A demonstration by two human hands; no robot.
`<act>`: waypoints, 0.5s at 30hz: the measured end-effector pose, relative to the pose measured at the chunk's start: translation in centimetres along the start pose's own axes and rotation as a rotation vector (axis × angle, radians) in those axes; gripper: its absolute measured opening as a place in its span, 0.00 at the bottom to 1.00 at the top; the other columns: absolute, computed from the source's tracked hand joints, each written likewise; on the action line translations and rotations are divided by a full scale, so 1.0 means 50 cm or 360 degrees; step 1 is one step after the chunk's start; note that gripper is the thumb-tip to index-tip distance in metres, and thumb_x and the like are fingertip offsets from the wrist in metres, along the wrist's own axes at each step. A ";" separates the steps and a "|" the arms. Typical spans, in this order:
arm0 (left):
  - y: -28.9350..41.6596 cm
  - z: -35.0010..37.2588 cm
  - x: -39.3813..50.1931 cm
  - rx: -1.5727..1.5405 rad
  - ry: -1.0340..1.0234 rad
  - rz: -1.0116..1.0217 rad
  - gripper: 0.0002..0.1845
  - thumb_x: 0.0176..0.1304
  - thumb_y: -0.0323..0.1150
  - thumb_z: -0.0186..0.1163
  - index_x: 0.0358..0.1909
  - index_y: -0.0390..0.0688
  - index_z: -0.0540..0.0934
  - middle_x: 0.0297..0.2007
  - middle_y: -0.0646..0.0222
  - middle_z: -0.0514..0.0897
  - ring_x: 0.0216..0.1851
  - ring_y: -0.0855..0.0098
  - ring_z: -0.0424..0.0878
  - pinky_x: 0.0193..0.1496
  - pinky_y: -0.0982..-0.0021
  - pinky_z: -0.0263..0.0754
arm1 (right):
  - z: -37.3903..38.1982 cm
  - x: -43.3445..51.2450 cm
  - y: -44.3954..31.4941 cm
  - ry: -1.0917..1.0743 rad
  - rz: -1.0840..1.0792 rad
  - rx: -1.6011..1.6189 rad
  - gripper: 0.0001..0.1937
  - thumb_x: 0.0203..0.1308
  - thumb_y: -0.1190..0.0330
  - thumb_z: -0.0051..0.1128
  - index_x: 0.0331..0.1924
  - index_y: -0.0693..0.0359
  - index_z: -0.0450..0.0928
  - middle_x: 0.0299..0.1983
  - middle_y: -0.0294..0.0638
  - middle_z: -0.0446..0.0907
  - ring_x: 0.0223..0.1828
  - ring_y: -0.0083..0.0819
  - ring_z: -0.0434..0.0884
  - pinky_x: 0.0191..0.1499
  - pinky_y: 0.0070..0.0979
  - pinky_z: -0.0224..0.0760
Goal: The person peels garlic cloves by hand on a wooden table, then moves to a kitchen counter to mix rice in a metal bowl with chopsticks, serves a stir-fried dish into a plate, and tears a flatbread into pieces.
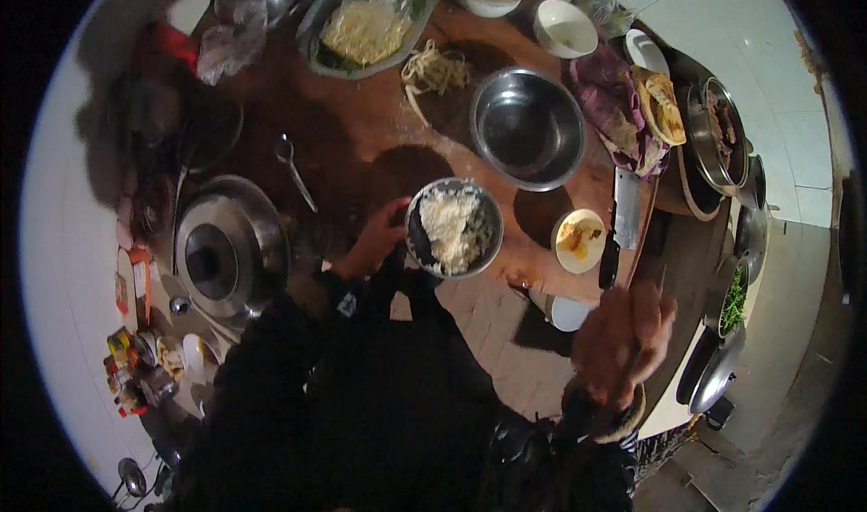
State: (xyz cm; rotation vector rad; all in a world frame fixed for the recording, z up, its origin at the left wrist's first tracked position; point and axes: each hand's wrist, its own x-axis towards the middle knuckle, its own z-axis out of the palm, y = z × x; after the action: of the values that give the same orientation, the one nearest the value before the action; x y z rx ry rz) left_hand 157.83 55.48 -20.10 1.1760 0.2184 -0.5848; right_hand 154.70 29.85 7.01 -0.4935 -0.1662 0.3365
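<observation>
A small metal bowl point(493, 248) holds a heap of white, crumbly flour-like food point(450, 224) at the table's near edge. My left hand point(379, 241) grips its left side, with the fingertips at the rim. My right hand point(623, 339) is raised to the right, past the table's near edge, with its fingers bent. Whether anything thin is between those fingers is unclear. Close to that hand are a cleaver point(626, 207) with a black handle and a small pale bowl point(576, 258) with brownish-yellow residue. A larger, shiny steel basin point(528, 129) stands beyond the flour bowl.
On the wooden table point(379, 126) are a spoon point(296, 170), a pile of pale strips point(437, 68), a plastic-lined bowl point(311, 55), two white bowls point(565, 28) and a purple cloth point(606, 95). A lidded pot point(230, 254) stands left; pans and chopped greens point(735, 299) line the right.
</observation>
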 end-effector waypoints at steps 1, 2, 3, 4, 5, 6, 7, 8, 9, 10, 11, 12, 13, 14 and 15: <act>0.005 0.002 0.001 -0.0027 -0.0074 0.0097 0.27 0.53 0.21 0.52 0.58 0.42 0.66 0.48 0.70 0.75 0.47 0.74 0.74 0.47 0.72 0.72 | 0.014 0.008 0.001 -0.0160 0.0075 0.0240 0.17 0.70 0.57 0.33 0.33 0.62 0.67 0.24 0.45 0.69 0.11 0.28 0.72 0.12 0.20 0.70; 0.010 0.004 0.002 0.0025 -0.0063 0.0035 0.25 0.53 0.20 0.53 0.56 0.43 0.68 0.48 0.71 0.76 0.50 0.74 0.72 0.52 0.71 0.69 | 0.026 0.015 0.003 -0.0212 0.0074 0.0345 0.18 0.69 0.56 0.33 0.32 0.63 0.67 0.24 0.47 0.69 0.11 0.31 0.74 0.13 0.21 0.72; 0.016 0.005 0.001 -0.0003 0.0008 -0.0045 0.25 0.53 0.20 0.53 0.56 0.42 0.68 0.48 0.71 0.75 0.50 0.74 0.72 0.53 0.71 0.68 | 0.037 0.021 0.003 -0.0218 0.0095 0.0377 0.20 0.69 0.55 0.33 0.31 0.64 0.68 0.24 0.49 0.70 0.11 0.33 0.75 0.13 0.21 0.73; 0.018 0.009 -0.003 -0.0048 0.0074 -0.0103 0.25 0.53 0.20 0.54 0.56 0.42 0.68 0.48 0.71 0.75 0.51 0.74 0.72 0.53 0.71 0.67 | 0.044 0.027 0.002 -0.0293 0.0128 0.0431 0.21 0.69 0.55 0.33 0.32 0.64 0.68 0.23 0.49 0.70 0.11 0.33 0.75 0.12 0.21 0.73; 0.020 0.012 -0.009 -0.0102 0.0143 -0.0183 0.25 0.53 0.20 0.54 0.55 0.41 0.68 0.48 0.71 0.75 0.51 0.74 0.72 0.54 0.71 0.67 | 0.050 0.028 0.000 -0.0287 0.0158 0.0485 0.21 0.69 0.54 0.33 0.32 0.64 0.69 0.21 0.49 0.71 0.11 0.33 0.76 0.12 0.20 0.73; 0.022 0.015 -0.006 -0.0062 0.0054 -0.0030 0.26 0.53 0.21 0.53 0.58 0.42 0.66 0.49 0.70 0.75 0.51 0.74 0.72 0.53 0.71 0.68 | 0.051 0.028 -0.001 -0.0261 0.0163 0.0487 0.22 0.69 0.53 0.32 0.32 0.63 0.71 0.19 0.48 0.72 0.11 0.32 0.76 0.12 0.20 0.72; 0.023 0.016 -0.011 -0.0083 0.0006 -0.0010 0.27 0.54 0.20 0.51 0.59 0.42 0.65 0.51 0.69 0.73 0.53 0.73 0.70 0.55 0.70 0.67 | 0.056 0.020 -0.002 -0.0132 0.0197 0.0441 0.22 0.69 0.52 0.32 0.33 0.62 0.72 0.17 0.48 0.72 0.11 0.32 0.76 0.12 0.19 0.72; 0.025 0.014 -0.014 -0.0087 -0.0023 -0.0037 0.28 0.54 0.19 0.49 0.59 0.43 0.65 0.52 0.69 0.72 0.54 0.72 0.69 0.57 0.68 0.66 | 0.047 0.018 -0.003 -0.0173 0.0216 0.0427 0.22 0.69 0.52 0.32 0.32 0.62 0.72 0.15 0.46 0.72 0.11 0.31 0.76 0.12 0.19 0.71; 0.027 0.012 -0.013 -0.0074 -0.0003 -0.0112 0.28 0.54 0.19 0.47 0.60 0.44 0.64 0.54 0.68 0.70 0.56 0.72 0.68 0.58 0.67 0.65 | 0.028 0.019 -0.002 -0.0276 0.0206 0.0461 0.21 0.69 0.53 0.31 0.34 0.62 0.71 0.17 0.45 0.72 0.12 0.32 0.76 0.13 0.21 0.72; 0.024 0.012 -0.016 -0.0147 0.0062 -0.0217 0.29 0.53 0.18 0.47 0.61 0.42 0.63 0.55 0.67 0.70 0.57 0.71 0.67 0.60 0.67 0.62 | 0.008 0.020 -0.001 -0.0392 0.0173 0.0466 0.20 0.70 0.55 0.31 0.35 0.63 0.70 0.19 0.43 0.73 0.13 0.32 0.77 0.14 0.24 0.72; 0.025 0.009 -0.013 -0.0048 0.0050 -0.0179 0.29 0.53 0.19 0.47 0.61 0.41 0.63 0.55 0.67 0.69 0.58 0.70 0.67 0.61 0.67 0.62 | -0.018 0.023 0.000 -0.0330 0.0063 0.0406 0.19 0.70 0.56 0.31 0.36 0.63 0.69 0.20 0.42 0.74 0.14 0.32 0.77 0.15 0.27 0.73; 0.023 0.007 -0.009 0.0023 0.0006 -0.0096 0.30 0.52 0.19 0.47 0.61 0.40 0.62 0.56 0.67 0.69 0.58 0.70 0.66 0.61 0.68 0.61 | -0.032 0.011 0.000 -0.0081 -0.0068 0.0305 0.19 0.70 0.56 0.32 0.35 0.63 0.70 0.21 0.40 0.74 0.14 0.30 0.76 0.15 0.25 0.72; 0.020 0.004 -0.010 0.0081 -0.0062 0.0008 0.30 0.52 0.19 0.47 0.61 0.40 0.62 0.57 0.67 0.69 0.58 0.70 0.66 0.62 0.68 0.60 | -0.052 0.004 -0.001 0.0128 -0.0126 0.0172 0.18 0.69 0.56 0.34 0.35 0.62 0.71 0.22 0.40 0.75 0.15 0.29 0.76 0.16 0.24 0.71; 0.019 0.001 -0.001 0.0193 -0.0085 0.0040 0.31 0.51 0.18 0.47 0.61 0.38 0.62 0.57 0.66 0.68 0.59 0.70 0.65 0.62 0.69 0.59 | -0.072 -0.004 -0.003 0.0616 -0.0140 0.0061 0.18 0.69 0.56 0.36 0.36 0.61 0.71 0.23 0.39 0.75 0.16 0.27 0.76 0.18 0.23 0.70; 0.018 -0.002 -0.002 0.0143 -0.0084 0.0060 0.31 0.51 0.18 0.47 0.61 0.38 0.61 0.57 0.66 0.68 0.59 0.70 0.65 0.62 0.69 0.59 | -0.105 0.003 -0.005 0.1038 -0.0101 -0.0155 0.17 0.68 0.55 0.39 0.37 0.61 0.73 0.25 0.39 0.76 0.18 0.26 0.76 0.21 0.23 0.71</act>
State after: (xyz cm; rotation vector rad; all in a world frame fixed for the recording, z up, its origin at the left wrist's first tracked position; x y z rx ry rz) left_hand 158.26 55.82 -19.37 1.2472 0.1261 -0.5968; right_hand 156.16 27.41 2.60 -0.6694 0.4359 0.0932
